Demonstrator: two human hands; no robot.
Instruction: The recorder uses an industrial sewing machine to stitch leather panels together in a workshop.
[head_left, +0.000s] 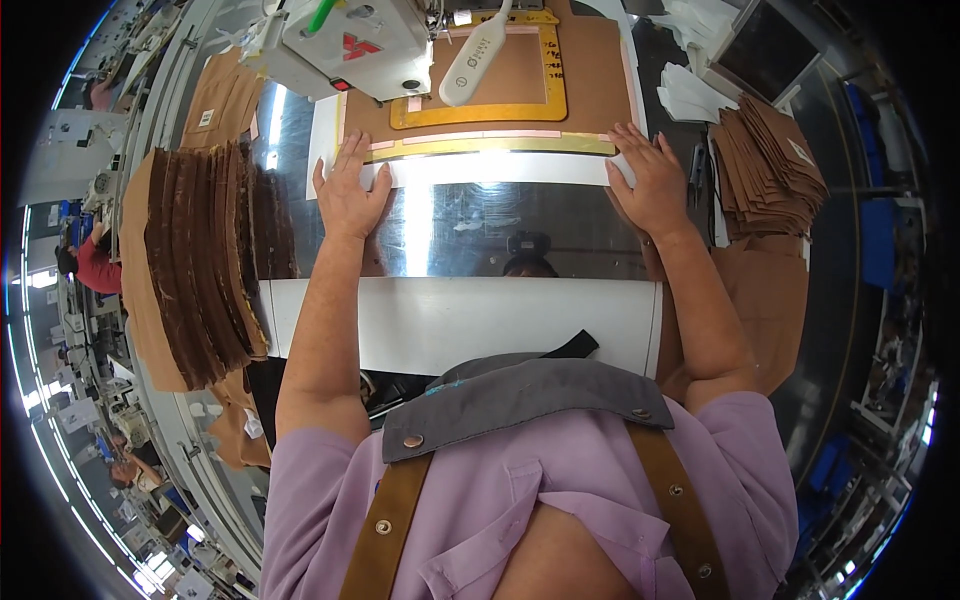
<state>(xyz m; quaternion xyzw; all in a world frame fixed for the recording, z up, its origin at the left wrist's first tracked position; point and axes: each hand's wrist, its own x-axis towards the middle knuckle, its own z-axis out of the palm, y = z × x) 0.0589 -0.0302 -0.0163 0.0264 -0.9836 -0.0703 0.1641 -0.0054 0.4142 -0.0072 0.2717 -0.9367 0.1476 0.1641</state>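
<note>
Here, with the left hand [350, 190] and right hand [648, 180] both spread flat, gripping nothing, on the white strip [495, 170] below the yellow frame [478, 112], even pressure seems best to keep it straight.

We see both forearms stretched forward; left hand [350, 190] and right hand [650, 185] lie flat, fingers spread, palms down.

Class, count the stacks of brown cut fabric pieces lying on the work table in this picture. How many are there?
2. One fanned stack of brown pieces lies left of the left hand; another stack lies right of the right hand. More may be hidden beyond the frame's edge.
</note>
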